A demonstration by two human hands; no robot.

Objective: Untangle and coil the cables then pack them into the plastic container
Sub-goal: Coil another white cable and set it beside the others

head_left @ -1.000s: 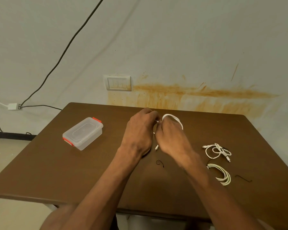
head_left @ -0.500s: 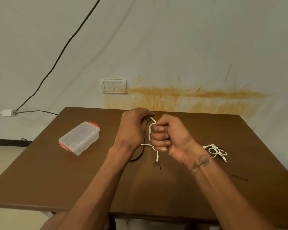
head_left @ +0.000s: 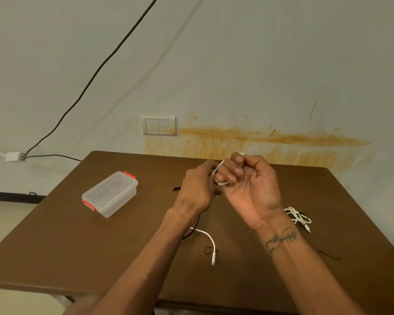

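Right hand (head_left: 250, 187), palm toward camera at frame centre, had fingers curled round loops of one white cable (head_left: 218, 176); left hand (head_left: 197, 189) pinched the same cable just beside it. The cable's free end trailed onto the table (head_left: 77, 246), lower centre. One tangled white bundle (head_left: 298, 218) lay at right. One lidded plastic container (head_left: 110, 193) sat centre-left, well apart from both hands.
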